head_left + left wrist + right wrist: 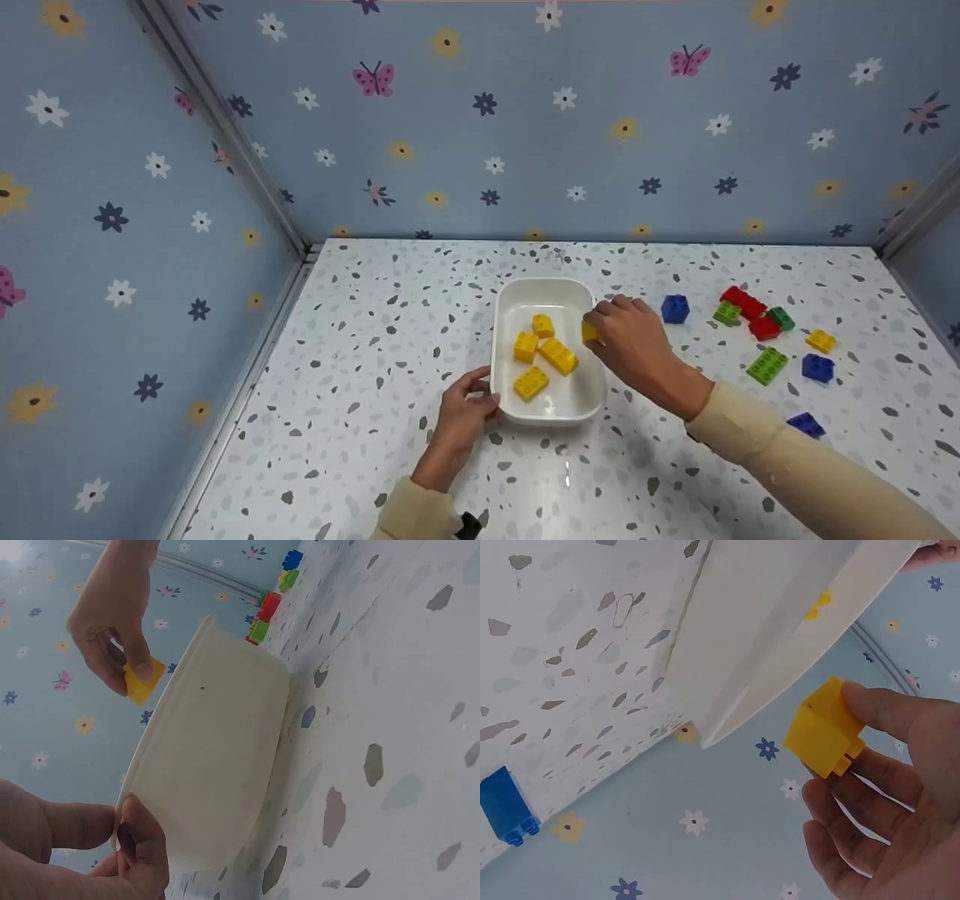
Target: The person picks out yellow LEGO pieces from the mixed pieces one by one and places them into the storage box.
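Note:
A white rectangular tub (pixel 550 416) stands on the speckled table, with several yellow toy bricks (pixel 531 383) lying inside. My left hand (pixel 459 412) pinches the tub's near left rim between thumb and fingers, as the left wrist view also shows. Over the tub's right rim, my right hand (pixel 632 339) holds a yellow brick (pixel 825 727) between thumb and fingertips. In the right wrist view its studs face down toward the fingers. From the left wrist side, that brick appears just above the rim.
Right of the tub lie a blue brick (pixel 675 309), red bricks (pixel 744 302), green bricks (pixel 766 366), a small yellow brick (pixel 820 341) and further blue bricks (pixel 817 367). A flower-patterned wall (pixel 525 150) borders the table at the back, another at the left.

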A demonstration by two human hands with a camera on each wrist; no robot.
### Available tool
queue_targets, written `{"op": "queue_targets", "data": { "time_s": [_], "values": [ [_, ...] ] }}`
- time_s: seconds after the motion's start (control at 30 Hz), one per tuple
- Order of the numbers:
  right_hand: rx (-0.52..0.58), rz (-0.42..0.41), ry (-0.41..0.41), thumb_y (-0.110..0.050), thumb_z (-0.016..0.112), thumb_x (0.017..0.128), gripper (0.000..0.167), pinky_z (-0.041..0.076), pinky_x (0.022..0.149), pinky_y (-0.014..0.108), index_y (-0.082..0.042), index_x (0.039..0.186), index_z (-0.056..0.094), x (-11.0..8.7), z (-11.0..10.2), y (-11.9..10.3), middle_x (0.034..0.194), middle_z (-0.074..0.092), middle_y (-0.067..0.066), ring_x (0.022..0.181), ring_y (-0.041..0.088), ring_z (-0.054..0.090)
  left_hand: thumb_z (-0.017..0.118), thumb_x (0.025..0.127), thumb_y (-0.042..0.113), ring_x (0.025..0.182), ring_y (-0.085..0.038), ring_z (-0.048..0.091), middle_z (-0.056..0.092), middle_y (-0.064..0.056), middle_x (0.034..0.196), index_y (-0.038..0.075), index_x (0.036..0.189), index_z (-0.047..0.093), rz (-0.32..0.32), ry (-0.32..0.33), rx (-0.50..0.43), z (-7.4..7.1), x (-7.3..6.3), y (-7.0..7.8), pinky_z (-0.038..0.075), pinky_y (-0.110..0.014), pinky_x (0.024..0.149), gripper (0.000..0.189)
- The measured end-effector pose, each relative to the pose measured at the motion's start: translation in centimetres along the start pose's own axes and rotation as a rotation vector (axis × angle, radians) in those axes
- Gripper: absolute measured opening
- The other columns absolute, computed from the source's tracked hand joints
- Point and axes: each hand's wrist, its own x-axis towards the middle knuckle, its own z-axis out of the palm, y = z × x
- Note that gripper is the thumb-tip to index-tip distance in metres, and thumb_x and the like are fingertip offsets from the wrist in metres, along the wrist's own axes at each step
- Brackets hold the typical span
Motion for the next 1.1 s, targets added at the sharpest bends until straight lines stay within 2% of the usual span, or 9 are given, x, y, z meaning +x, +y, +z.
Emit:
{"op": "queue_targets", "data": {
  "time_s": [0.1,0.27,0.53,0.77,0.9,1.1],
  "values": [
    [-0.018,-0.017,-0.039,-0.015,0.092,0.083,0.03,0.058,0.092,0.05,-0.004,0.108,0.08,0.2,0.3,-0.6,0.103,0.077,0.012,0.096,0.033,0.065,0.064,0.1,-0.003,0.093,-0.02,0.063,0.056,-0.016,0.123,0.001,0.149,0.056,0.002,0.001,0.006,0.0,0.0,0.0,0.059,-0.026,0.082,0.051],
    [-0.065,-0.063,-0.1,-0.015,0.09,0.085,0.025,0.057,0.086,0.047,-0.005,0.105,0.08,0.5,0.9,-1.4,0.101,0.076,0.011,0.093,0.032,0.064,0.064,0.1,-0.002,0.095,-0.02,0.063,0.057,-0.016,0.124,0.001,0.15,0.055,-0.002,0.0,0.01,0.0,0.0,0.1,0.059,-0.027,0.083,0.051],
    [-0.143,-0.133,-0.188,-0.017,0.088,0.086,0.024,0.058,0.092,0.05,-0.005,0.106,0.081,0.8,2.0,-2.4,0.101,0.075,0.011,0.093,0.031,0.063,0.065,0.1,-0.003,0.097,-0.02,0.064,0.057,-0.016,0.125,0.001,0.15,0.055,-0.01,-0.001,0.006,0.0,0.0,0.1,0.059,-0.028,0.084,0.051],
    [-0.152,-0.175,-0.213,-0.012,0.084,0.088,0.017,0.055,0.077,0.043,-0.006,0.103,0.08,0.7,2.8,-2.8,0.095,0.074,0.01,0.086,0.029,0.061,0.064,0.1,-0.003,0.094,-0.02,0.063,0.057,-0.016,0.123,0.0,0.15,0.055,0.01,-0.012,-0.003,-0.2,0.0,-0.1,0.058,-0.026,0.082,0.051],
    [-0.166,-0.187,-0.257,-0.012,0.085,0.088,0.019,0.056,0.079,0.043,-0.005,0.105,0.079,0.7,3.1,-3.0,0.095,0.073,0.01,0.086,0.029,0.061,0.063,0.099,-0.004,0.094,-0.022,0.065,0.057,-0.019,0.123,-0.002,0.15,0.054,0.033,-0.023,-0.019,-0.2,-0.1,-0.2,0.058,-0.026,0.082,0.051],
    [-0.13,-0.169,-0.332,-0.011,0.084,0.088,0.022,0.057,0.084,0.046,-0.006,0.109,0.08,0.8,3.3,-3.2,0.099,0.075,0.011,0.089,0.03,0.062,0.063,0.1,-0.004,0.095,-0.023,0.065,0.056,-0.019,0.124,-0.001,0.15,0.055,0.027,-0.015,-0.019,-0.1,-0.1,-0.1,0.06,-0.028,0.083,0.051]
  ]
}}
